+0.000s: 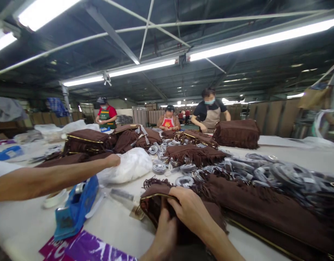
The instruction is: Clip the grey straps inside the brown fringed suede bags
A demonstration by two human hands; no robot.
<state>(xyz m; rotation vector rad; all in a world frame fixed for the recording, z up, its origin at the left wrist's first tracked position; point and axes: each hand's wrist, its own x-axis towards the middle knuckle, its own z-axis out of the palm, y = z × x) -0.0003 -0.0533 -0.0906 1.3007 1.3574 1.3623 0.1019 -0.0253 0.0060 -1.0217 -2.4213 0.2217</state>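
My left hand and my right hand meet at the bottom middle on a brown fringed suede bag that lies on the white table. The fingers of my right hand curl over the bag's gold zip edge. My left hand grips the bag's near side just below it, with its fingertips hidden in the opening. Another person's bare arm stretches in from the left, and its hand rests on a crumpled white plastic bag.
A blue tape dispenser and a purple packet lie at the near left. Several brown fringed bags and coiled grey straps cover the middle and right. Three co-workers stand at the table's far side.
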